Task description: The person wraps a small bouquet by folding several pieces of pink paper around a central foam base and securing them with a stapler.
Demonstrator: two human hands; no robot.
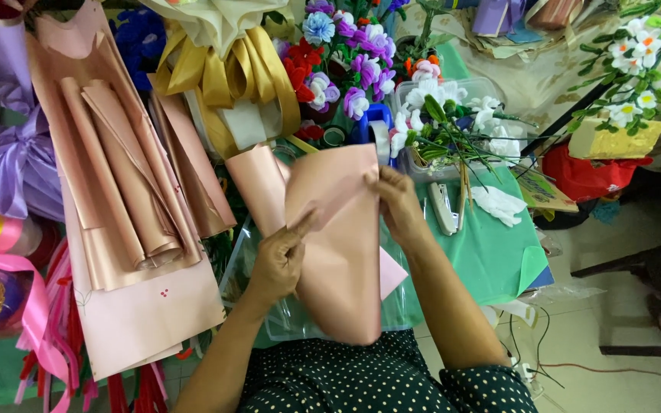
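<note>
- Head view: left hand [275,264] with thumb and forefinger pressed together, pinching the lower left fold of a pink wrapping sheet [338,245].
- Right hand [397,205] pinching the same sheet's upper right edge, fingers curled over it, thumb behind and hidden.
- Sheet held up between both hands, folded into a loose cone, above a clear plastic film [284,321] at the near edge of the table [491,260].
- Looks light, thin and springy; likely creases under a hard squeeze and slides on its smooth face, so best taken at edges and folds, as now.
- Just right of the right hand: white stapler [445,208] and a crumpled white cloth [499,205] on green paper.
- Toward the far edge: clear tub of white artificial flowers [453,115], purple and red blooms [338,61], gold ribbon [231,73].
- Toward the left edge: more rolled pink sheets [128,199], purple satin ribbon [9,160].
</note>
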